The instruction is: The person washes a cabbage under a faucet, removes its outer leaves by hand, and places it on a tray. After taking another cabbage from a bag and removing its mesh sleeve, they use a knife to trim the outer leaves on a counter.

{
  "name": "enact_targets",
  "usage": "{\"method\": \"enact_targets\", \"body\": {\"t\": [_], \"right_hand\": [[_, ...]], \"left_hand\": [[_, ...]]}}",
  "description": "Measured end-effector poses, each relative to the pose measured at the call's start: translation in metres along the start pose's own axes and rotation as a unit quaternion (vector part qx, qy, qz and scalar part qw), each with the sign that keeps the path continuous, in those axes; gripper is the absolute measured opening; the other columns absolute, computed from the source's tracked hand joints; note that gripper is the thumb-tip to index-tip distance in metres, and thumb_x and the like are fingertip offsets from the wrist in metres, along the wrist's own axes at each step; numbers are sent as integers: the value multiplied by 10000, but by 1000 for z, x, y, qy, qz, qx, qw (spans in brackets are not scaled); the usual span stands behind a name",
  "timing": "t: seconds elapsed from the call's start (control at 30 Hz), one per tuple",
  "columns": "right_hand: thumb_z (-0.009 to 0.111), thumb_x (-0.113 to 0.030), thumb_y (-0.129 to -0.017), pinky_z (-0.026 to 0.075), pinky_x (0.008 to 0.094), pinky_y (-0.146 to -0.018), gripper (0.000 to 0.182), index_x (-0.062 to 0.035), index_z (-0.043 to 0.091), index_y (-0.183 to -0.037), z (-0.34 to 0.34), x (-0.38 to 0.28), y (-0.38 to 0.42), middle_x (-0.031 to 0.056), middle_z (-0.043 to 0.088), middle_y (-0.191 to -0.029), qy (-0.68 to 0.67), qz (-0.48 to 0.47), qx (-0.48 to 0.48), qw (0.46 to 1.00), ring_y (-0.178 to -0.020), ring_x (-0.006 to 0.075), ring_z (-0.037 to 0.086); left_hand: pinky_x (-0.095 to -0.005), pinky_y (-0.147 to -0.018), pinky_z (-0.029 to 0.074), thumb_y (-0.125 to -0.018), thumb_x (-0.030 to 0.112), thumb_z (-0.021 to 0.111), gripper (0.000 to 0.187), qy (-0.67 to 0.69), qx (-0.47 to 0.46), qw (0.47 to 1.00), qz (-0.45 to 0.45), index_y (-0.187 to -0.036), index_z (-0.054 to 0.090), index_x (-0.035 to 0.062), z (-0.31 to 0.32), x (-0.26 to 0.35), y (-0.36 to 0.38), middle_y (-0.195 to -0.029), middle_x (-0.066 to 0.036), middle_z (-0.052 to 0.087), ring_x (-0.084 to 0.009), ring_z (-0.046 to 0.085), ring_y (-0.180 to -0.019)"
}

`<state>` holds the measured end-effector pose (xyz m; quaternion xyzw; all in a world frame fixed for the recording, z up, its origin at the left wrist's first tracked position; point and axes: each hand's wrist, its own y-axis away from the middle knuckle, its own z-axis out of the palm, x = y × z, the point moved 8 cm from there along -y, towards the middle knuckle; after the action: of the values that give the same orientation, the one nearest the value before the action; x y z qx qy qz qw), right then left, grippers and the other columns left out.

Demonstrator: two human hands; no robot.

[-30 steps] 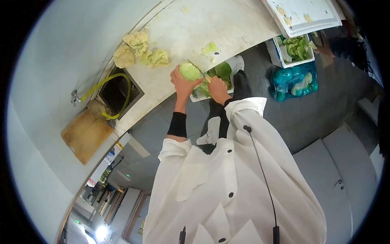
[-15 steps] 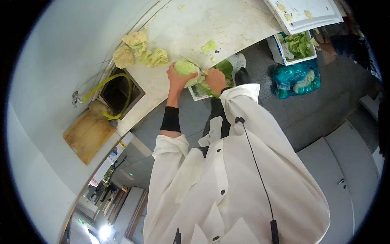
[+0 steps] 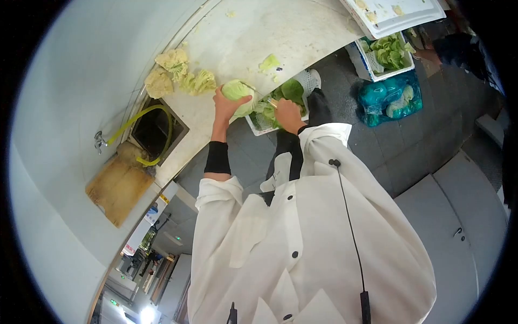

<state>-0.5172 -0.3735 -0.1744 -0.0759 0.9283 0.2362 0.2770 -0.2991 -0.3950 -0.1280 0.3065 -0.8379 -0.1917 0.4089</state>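
Note:
A pale green cabbage (image 3: 237, 92) rests at the counter's front edge, with my left hand (image 3: 226, 103) wrapped round its left and near side. My right hand (image 3: 288, 114) is closed round the handle of a knife (image 3: 265, 98), whose thin blade points up and left beside the cabbage. Below the edge, a white crate (image 3: 261, 129) holds green leaves (image 3: 292, 93), partly behind my right hand. On the counter, a loose leaf (image 3: 268, 62) lies beyond the cabbage.
Cauliflower pieces (image 3: 171, 63) lie left on the counter (image 3: 291, 27), near a sink (image 3: 156, 129) with a yellow hose (image 3: 131, 126). A foam box (image 3: 391, 54) of leaves and a teal bag (image 3: 391, 100) stand on the floor, right. Another person's hand (image 3: 428, 55) is beside the box.
My right hand and the knife have drawn slightly away from the cabbage, towards the right and down. My left hand still holds the cabbage. The whole view has shifted a little.

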Motion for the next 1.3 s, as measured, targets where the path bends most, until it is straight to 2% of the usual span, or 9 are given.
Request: {"method": "enact_targets", "body": {"t": [0.2,0.3,0.4,0.5,0.63,0.7,0.9,1.17,1.3], "right_hand": [[628,-186,-766,506,435,-622,130,-67,586,-799,25,-8,-36,128,618,-749,27,-26,62,997,-715,315,638],[610,-181,-771,496,413,-603,97,-92,575,-792,23,-12,-45,101,608,-744,40,-46,40,997,-708,286,633],[591,-173,-786,482,400,-581,73,-106,564,-775,20,-16,-46,89,599,-739,70,-84,105,988,-681,265,625],[589,-169,-784,469,404,-574,72,-109,552,-772,21,-17,-38,82,591,-736,35,-53,114,991,-675,263,617],[593,-172,-779,487,402,-573,77,-103,570,-754,15,-24,-31,90,609,-717,37,-32,118,992,-671,274,635],[582,-151,-776,527,432,-597,123,-42,628,-745,18,-20,-34,175,652,-729,-9,47,34,998,-685,336,663],[582,-146,-765,531,426,-578,120,-45,644,-742,-7,-32,-46,165,664,-755,19,27,46,998,-687,327,671],[603,-167,-755,520,425,-567,118,-70,608,-688,9,-35,-40,135,640,-710,13,-38,92,995,-647,311,656],[614,-163,-753,524,423,-570,110,-74,624,-691,10,-29,-39,137,652,-716,20,-1,71,997,-653,314,664]], "left_hand": [[-400,-979,421,-513,368,910,1153,58,-25,998,-30,-1376,267,-47,2,-6,-6,-1310,-229,353,-315,437,-1191],[-399,-985,418,-519,368,909,1156,80,-15,996,-26,-1377,258,-54,1,-12,-7,-1318,-232,339,-315,432,-1200],[-374,-938,458,-528,334,911,1106,71,-1,997,-38,-1355,292,-64,-4,-8,-8,-1289,-229,419,-293,500,-1151],[-343,-864,501,-535,300,911,1057,114,-57,991,-45,-1335,327,-68,-9,4,-15,-1219,-210,523,-261,576,-1067],[-328,-823,519,-538,285,910,1022,120,-63,990,-40,-1321,358,-69,-6,15,-8,-1169,-191,574,-240,607,-1016],[-334,-828,519,-536,294,911,1030,124,-64,990,-38,-1324,358,-71,-2,17,-9,-1183,-195,564,-241,603,-1023],[-339,-817,524,-544,344,900,1058,63,4,997,-44,-1339,343,-75,-5,1,-19,-1209,-200,547,-243,599,-1032],[-335,-811,522,-637,270,874,851,186,-155,966,-91,-1290,431,-49,-13,1,-29,-1158,-150,592,-212,619,-986],[-323,-803,523,-622,274,879,806,181,-141,970,-85,-1252,478,-29,-2,5,-25,-1121,-138,613,-206,631,-955]]}}
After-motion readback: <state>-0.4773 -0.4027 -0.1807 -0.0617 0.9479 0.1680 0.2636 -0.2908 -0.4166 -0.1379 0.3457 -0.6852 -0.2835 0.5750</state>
